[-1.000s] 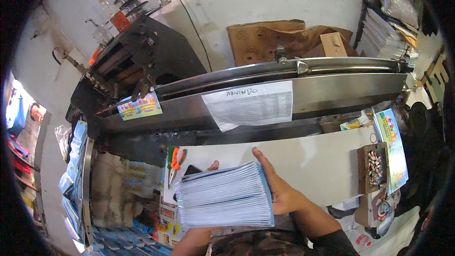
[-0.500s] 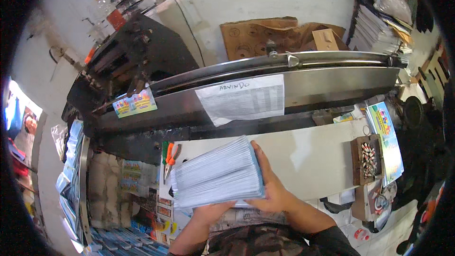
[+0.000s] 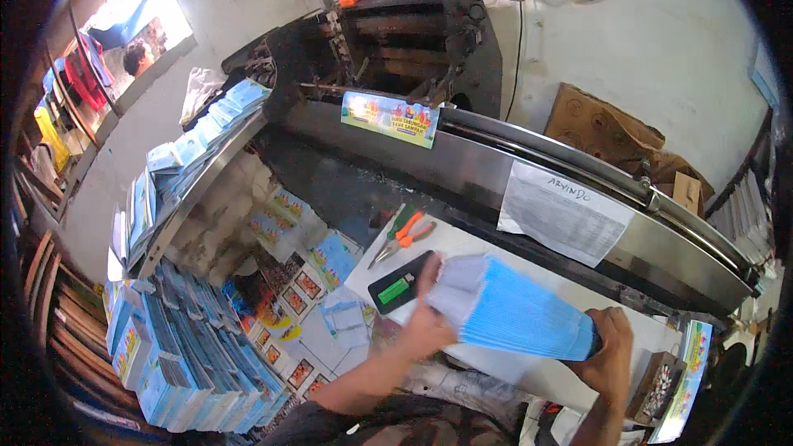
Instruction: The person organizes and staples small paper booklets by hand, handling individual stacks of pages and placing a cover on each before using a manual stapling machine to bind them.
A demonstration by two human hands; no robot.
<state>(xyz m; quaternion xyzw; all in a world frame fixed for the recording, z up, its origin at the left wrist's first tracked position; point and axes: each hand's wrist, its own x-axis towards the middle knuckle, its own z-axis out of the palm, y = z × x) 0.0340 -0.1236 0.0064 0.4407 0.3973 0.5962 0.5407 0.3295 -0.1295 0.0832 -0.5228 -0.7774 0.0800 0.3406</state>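
Note:
A thick stack of thin blue-covered booklets (image 3: 524, 306) is held between my two hands above the white tabletop. Its blue sides fan out toward the right, while the pale page edges show at the left end. My left hand (image 3: 429, 314), slightly blurred, is closed around that left end with the thumb up. My right hand (image 3: 607, 345) grips the far right end, fingers bent over it. Close to my left hand lies a black device with a green screen (image 3: 398, 287). Beyond it are pliers with orange handles (image 3: 410, 235) and a green-handled tool (image 3: 396, 225).
A metal machine bar (image 3: 479, 153) runs behind the table, carrying a taped paper sheet (image 3: 566, 211) and a printed colour card (image 3: 390, 120). Booklets lie on a ledge (image 3: 202, 136) at left; booklet stacks (image 3: 198, 355) stand below. A small box (image 3: 657, 388) sits at the right.
The view has swung left, bringing the booklet stacks and black device into sight. The stack in my hands has turned, so blue covers now show; my left hand moved from underneath to its left end.

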